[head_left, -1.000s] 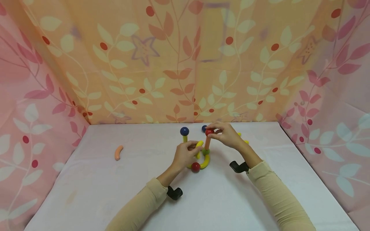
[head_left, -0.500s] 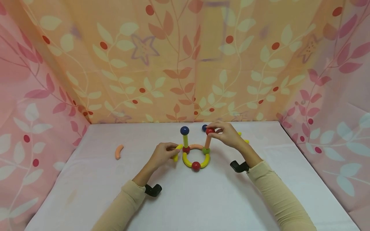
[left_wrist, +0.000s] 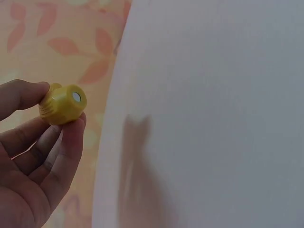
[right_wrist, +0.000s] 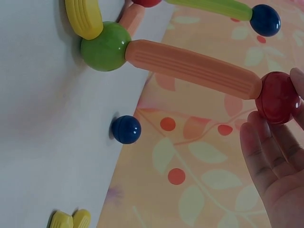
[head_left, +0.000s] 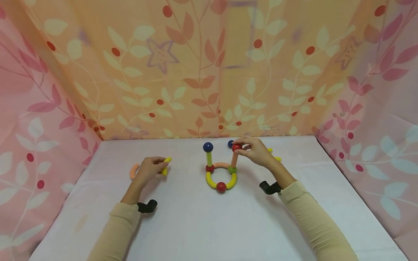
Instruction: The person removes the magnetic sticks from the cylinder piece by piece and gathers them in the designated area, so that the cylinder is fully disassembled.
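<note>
In my left hand [head_left: 150,169] I pinch a curved yellow magnetic rod [left_wrist: 61,104], held over the table left of the built ring; a silvery disc shows in its end. My right hand [head_left: 255,151] grips a red ball [right_wrist: 278,97] between thumb and fingers. That ball tops an upright orange rod [right_wrist: 192,69] standing on a green ball [right_wrist: 105,46]. The ring on the table has curved yellow rods [head_left: 231,183], a red ball [head_left: 221,187] in front and an orange curved rod at the back. A light green rod [head_left: 209,159] with a blue ball [head_left: 208,147] stands at its left.
An orange curved rod [head_left: 134,171] lies partly behind my left hand. Beyond my right hand sit a loose blue ball [right_wrist: 126,129] and yellow rods [right_wrist: 71,219]. Patterned cloth [head_left: 209,72] hangs behind the white table [head_left: 209,228].
My left hand has moved left, away from the ring, carrying the yellow rod toward the orange curved rod. My right hand stays on the red ball.
</note>
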Tool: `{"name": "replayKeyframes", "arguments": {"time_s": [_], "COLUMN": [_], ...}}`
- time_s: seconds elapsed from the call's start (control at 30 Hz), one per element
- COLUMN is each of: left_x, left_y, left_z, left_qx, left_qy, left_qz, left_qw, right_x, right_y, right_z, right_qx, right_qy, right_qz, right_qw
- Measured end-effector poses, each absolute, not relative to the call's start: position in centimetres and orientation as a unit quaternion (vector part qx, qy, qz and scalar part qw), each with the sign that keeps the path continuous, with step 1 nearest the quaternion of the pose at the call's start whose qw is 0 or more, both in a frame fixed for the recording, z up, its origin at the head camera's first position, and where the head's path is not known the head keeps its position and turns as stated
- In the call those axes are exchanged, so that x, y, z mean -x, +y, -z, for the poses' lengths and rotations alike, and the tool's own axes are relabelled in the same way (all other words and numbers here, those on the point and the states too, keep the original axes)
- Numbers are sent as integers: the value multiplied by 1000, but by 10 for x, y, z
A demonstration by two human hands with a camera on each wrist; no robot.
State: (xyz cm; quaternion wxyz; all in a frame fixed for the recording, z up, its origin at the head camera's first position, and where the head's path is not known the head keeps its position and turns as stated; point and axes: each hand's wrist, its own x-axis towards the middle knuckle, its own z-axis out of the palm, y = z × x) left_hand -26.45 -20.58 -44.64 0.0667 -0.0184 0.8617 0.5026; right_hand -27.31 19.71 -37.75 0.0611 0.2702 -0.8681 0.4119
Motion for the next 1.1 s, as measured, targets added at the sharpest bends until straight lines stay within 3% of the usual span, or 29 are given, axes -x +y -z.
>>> {"name": "replayKeyframes", "arguments": {"time_s": [0.47,0.63,1.1], "left_x": [274,273,276], "left_y": [-266,-270,-265], "left_z": [446,443,453], "left_qx": [97,96,65], "left_qy": [902,932,966], "left_qz": [-415,-343,-246], "left_qw": [66,76,35], "right_x": [273,273,272], "right_y": [195,194,194], "right_z": [375,374,376], "right_qx": [-257,-260,-252], "right_qy": [-870,-870,-872], "right_qz": [-418,-415,-418], "right_qw": [47,52,46]}}
